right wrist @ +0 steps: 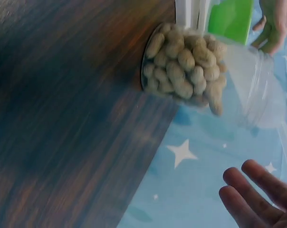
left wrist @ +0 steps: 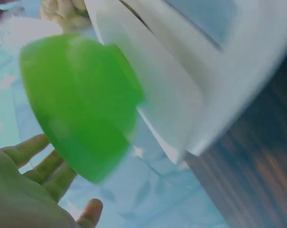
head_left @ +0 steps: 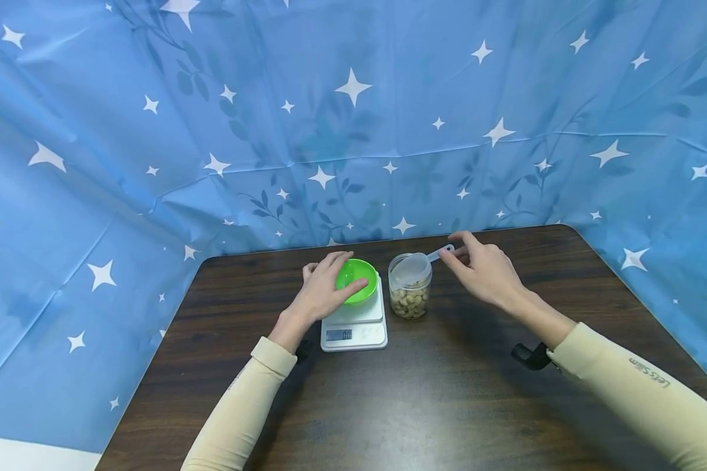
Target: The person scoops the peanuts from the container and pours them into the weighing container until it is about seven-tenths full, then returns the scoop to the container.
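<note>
Scoop handle [head_left: 440, 252] slants from jar [head_left: 409, 301] toward the nearer right hand [head_left: 488, 269], fingers apart, contact unclear; left hand [head_left: 323, 290] spreads beside bowl [head_left: 359, 271].

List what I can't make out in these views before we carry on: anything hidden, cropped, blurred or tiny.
- Left wrist: digits on the display of the flat white scale; blurred, cut off by the top edge.
- Head: part of the inside of the round green bowl; behind the left hand.
- Right wrist: the right hand's thumb; outside the frame.
- Head: any load in the pale translucent scoop; too small.
</note>
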`<state>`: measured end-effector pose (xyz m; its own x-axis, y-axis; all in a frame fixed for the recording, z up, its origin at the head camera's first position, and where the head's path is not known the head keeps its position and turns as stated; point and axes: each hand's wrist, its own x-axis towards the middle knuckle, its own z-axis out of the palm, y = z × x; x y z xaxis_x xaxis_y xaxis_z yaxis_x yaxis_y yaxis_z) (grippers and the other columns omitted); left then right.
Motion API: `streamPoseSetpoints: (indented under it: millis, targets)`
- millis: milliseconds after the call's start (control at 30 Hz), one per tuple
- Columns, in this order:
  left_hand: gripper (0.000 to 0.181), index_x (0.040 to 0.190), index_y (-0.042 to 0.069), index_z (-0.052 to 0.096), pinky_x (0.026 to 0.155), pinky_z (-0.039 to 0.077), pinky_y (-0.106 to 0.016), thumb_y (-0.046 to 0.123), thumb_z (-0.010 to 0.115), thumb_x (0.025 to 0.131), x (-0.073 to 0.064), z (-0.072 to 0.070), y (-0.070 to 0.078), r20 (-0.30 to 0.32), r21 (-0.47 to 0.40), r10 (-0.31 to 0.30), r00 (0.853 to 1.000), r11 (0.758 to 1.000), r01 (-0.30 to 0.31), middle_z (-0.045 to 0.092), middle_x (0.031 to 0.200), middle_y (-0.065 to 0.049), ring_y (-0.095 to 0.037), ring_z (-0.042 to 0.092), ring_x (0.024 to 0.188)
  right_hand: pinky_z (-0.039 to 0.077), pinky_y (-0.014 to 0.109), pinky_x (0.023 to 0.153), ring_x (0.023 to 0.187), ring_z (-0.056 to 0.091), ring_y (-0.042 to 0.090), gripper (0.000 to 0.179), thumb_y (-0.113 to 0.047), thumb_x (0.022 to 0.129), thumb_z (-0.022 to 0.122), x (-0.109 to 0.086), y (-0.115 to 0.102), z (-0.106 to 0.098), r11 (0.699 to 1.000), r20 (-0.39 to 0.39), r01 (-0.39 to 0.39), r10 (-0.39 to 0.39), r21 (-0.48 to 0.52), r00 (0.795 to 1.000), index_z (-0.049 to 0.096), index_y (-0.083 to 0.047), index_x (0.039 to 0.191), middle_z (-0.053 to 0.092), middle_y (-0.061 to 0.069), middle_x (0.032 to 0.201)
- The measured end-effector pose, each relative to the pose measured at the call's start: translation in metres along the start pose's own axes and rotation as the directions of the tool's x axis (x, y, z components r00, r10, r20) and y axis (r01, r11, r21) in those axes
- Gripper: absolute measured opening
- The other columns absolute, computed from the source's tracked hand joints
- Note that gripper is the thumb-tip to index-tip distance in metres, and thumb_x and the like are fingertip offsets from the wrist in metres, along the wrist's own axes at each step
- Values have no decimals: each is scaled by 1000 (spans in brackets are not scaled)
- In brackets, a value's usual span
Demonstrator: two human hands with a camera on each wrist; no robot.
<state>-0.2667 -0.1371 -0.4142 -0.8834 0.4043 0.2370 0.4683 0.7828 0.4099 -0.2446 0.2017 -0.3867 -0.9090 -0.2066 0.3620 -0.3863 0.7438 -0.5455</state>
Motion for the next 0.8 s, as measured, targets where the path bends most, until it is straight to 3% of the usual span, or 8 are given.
streamPoseSetpoints:
  millis: [333, 600, 800]
  targets:
    - [85, 157, 14, 43, 107, 26, -62, 69, 58, 94, 10, 12, 37, 52, 94, 69, 996, 993, -74, 46, 154, -9, -23, 43, 140, 55, 53, 70, 87, 74, 30, 51, -50, 106, 52, 3, -13, 16, 997, -60, -56, 59, 56, 996, 60, -6, 131, 75, 16, 108]
    - [91, 157, 14, 42, 110, 27, -61, 71, 63, 90, 20, 25, 55, 66, 95, 56, 996, 994, -62, 47, 154, -7, -23, 46, 138, 53, 47, 64, 79, 73, 28, 43, -44, 106, 56, 5, -15, 27, 993, -114, -66, 77, 97, 991, 65, -6, 123, 77, 14, 97]
    - [94, 157, 14, 42, 109, 28, -60, 70, 69, 86, 27, 31, 61, 60, 61, 46, 997, 997, -49, 49, 152, -5, -21, 48, 137, 41, 36, 46, 50, 59, 19, 30, -32, 106, 59, 8, -15, 32, 994, -187, -3, 23, 106, 982, 68, -4, 111, 75, 10, 80]
